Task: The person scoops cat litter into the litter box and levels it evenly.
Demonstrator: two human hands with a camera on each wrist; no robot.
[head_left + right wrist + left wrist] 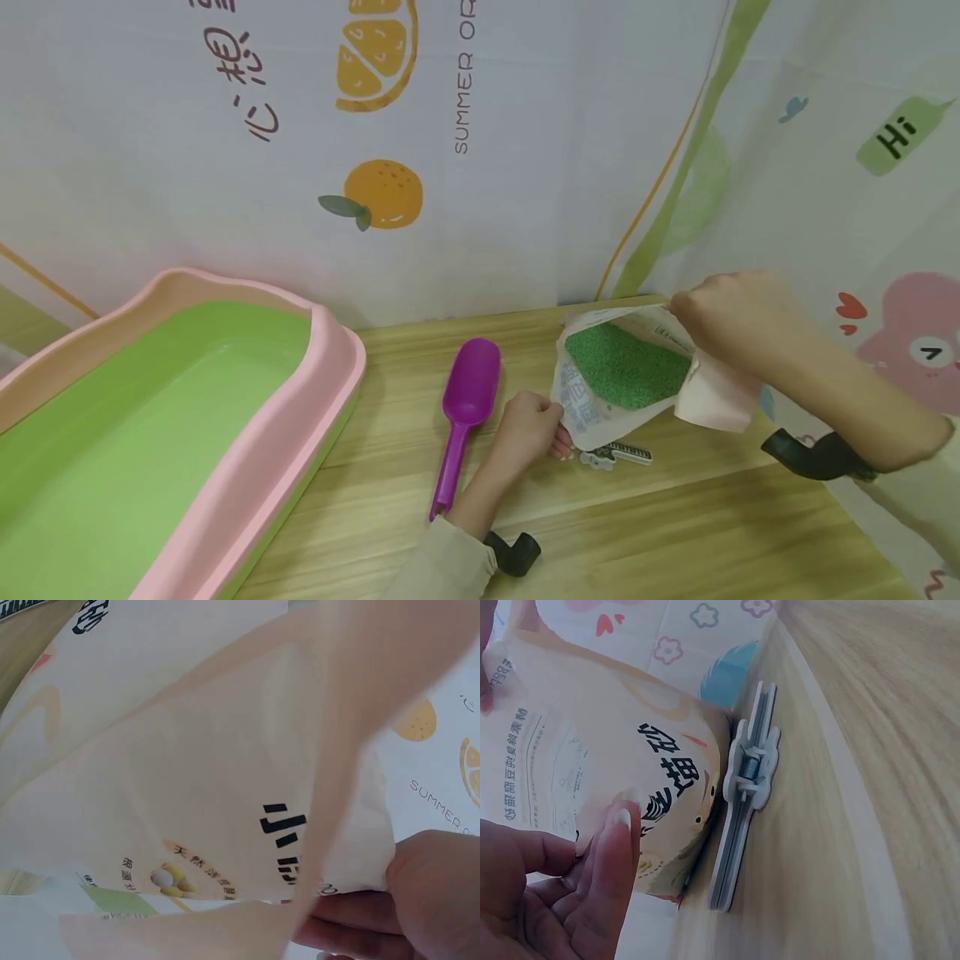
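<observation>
A pale printed bag of cat litter stands with its mouth spread wide, showing green granules inside. My left hand pinches the bag's near left edge; in the left wrist view thumb and fingertips meet on the paper. At the far right of the mouth, my right hand grips the rim, and a loose flap hangs below it. In the right wrist view the bag's wall covers much of that hand. A grey bag clip lies on the table close beside the bag's base.
A purple scoop lies on the wooden table, left of my left hand. Further left stands a large litter box with a pink rim and green inside. A white printed curtain hangs behind and to the right.
</observation>
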